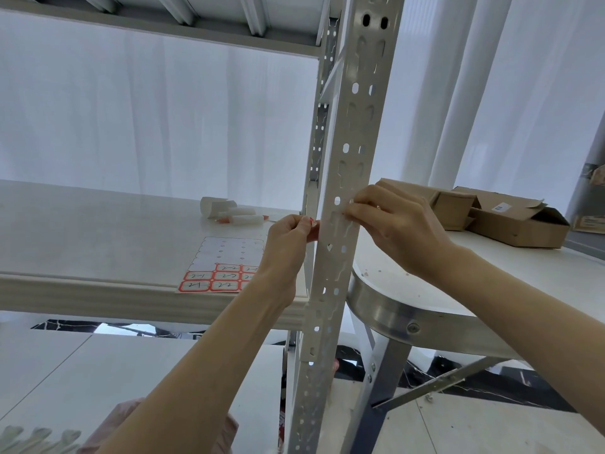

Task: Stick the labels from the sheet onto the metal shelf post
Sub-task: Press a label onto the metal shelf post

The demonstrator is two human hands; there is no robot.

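White curtains behind, my left hand [288, 237] pinches a flimsy, tacky label [313, 224] by its edge, while my right hand [393, 221] fingers [352, 209] press together on the shelf post [340, 231].

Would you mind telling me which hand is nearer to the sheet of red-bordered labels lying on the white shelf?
Left. The left hand hovers just above the sheet of red-bordered labels; the right hand is beyond the perforated metal post.

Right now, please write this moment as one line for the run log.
step: sticking label | left hand: pinching red-edged label beside shelf post | right hand: fingertips on post | label sheet: on shelf, partly used
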